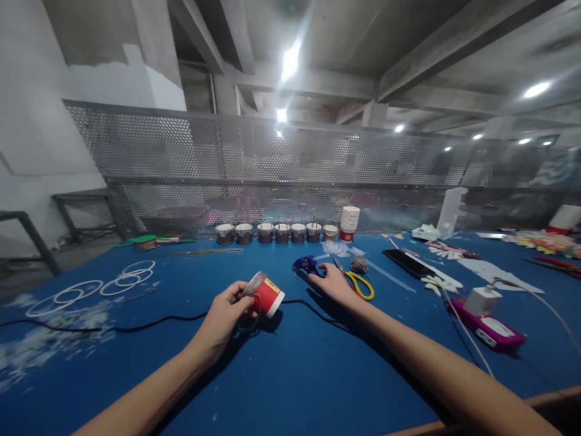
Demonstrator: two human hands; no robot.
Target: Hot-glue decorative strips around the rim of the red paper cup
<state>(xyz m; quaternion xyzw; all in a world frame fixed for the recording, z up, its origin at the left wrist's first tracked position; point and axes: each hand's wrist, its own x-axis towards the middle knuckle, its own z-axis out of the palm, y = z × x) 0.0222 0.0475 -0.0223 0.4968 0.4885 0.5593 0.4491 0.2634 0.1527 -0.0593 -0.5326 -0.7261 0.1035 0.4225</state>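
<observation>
My left hand is closed around a red paper cup, which is tilted on its side just above the table. Grey cord is wound round one end of the cup, and a loose length hangs beneath it. Further right, my right hand reaches over a dark blue glue gun, thumb and fingers around its body. A clear glue stick seems to poke out of its back. Scissors with yellow handles and a small grey ball of cord lie beside that hand.
Several dark-wrapped cups line the back by a stack of paper cups. White rings lie left. A black cable crosses the blue table. Right are a phone and a purple power strip with a plug.
</observation>
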